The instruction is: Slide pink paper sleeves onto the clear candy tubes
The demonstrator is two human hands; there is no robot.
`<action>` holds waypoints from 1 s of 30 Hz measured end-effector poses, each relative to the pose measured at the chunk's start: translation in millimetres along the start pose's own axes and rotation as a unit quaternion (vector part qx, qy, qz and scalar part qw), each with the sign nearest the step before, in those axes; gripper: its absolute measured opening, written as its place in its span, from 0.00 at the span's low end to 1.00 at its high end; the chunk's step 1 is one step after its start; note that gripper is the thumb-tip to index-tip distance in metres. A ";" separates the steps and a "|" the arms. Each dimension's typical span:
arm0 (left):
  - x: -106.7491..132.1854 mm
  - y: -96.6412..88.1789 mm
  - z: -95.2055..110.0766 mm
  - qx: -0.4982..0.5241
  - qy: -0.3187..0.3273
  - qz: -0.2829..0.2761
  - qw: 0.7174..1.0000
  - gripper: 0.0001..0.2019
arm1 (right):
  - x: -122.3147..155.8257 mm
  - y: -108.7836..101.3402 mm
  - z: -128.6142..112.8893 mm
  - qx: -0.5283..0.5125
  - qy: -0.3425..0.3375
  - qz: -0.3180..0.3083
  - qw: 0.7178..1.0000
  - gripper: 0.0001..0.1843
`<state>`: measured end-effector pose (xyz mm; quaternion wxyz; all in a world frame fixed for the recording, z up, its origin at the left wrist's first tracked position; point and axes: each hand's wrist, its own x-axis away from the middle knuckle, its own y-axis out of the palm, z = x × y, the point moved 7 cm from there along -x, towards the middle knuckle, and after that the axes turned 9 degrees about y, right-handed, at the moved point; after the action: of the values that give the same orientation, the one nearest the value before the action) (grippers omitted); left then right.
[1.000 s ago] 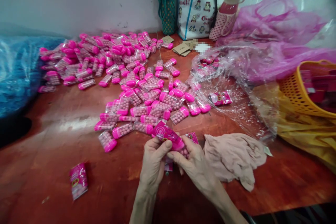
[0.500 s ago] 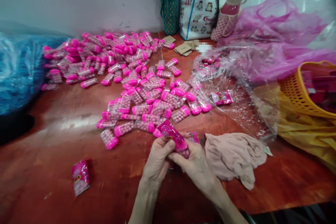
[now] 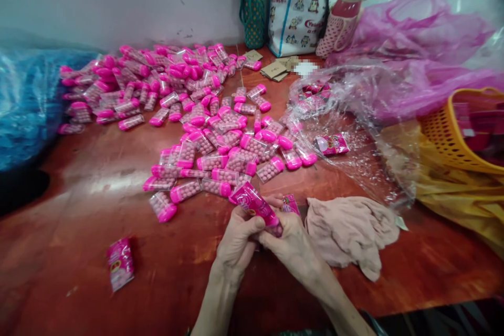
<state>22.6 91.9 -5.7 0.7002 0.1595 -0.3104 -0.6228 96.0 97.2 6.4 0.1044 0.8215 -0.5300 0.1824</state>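
A pink printed sleeve (image 3: 252,202) is pinched between my two hands, tilted toward the upper left. From its lower right end shows a small clear candy container (image 3: 277,229) of pink balls. My left hand (image 3: 237,239) closes on the sleeve's left side, thumb on top. My right hand (image 3: 290,241) grips the container end, and its fingers hide most of that end. Just behind the right hand lies another pink printed packet (image 3: 290,203), partly covered. Beyond my hands spreads a pile of pink-capped candy containers (image 3: 214,161). A sleeved container (image 3: 121,263) lies alone at the left.
A beige cloth (image 3: 350,228) lies right of my hands. Clear plastic wrap (image 3: 366,152), a pink packet (image 3: 331,144) and a yellow basket (image 3: 443,128) stand farther right. A blue bag (image 3: 29,105) is at the left. A white tote (image 3: 297,16) and bottles line the wall.
The sleeve has turned and shifted slightly left in my hands, and less of the container shows at its lower end. The whole view has moved a little.
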 end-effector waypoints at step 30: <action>-3.5 -8.2 1.9 0.059 -0.016 0.055 0.997 0.07 | 25.3 -14.3 11.3 0.100 -0.065 0.129 0.985 0.12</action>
<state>14.9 94.2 -10.1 0.7178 0.1732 -0.3660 -0.5664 120.6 78.0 6.8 -0.0370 0.7627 -0.6163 0.1923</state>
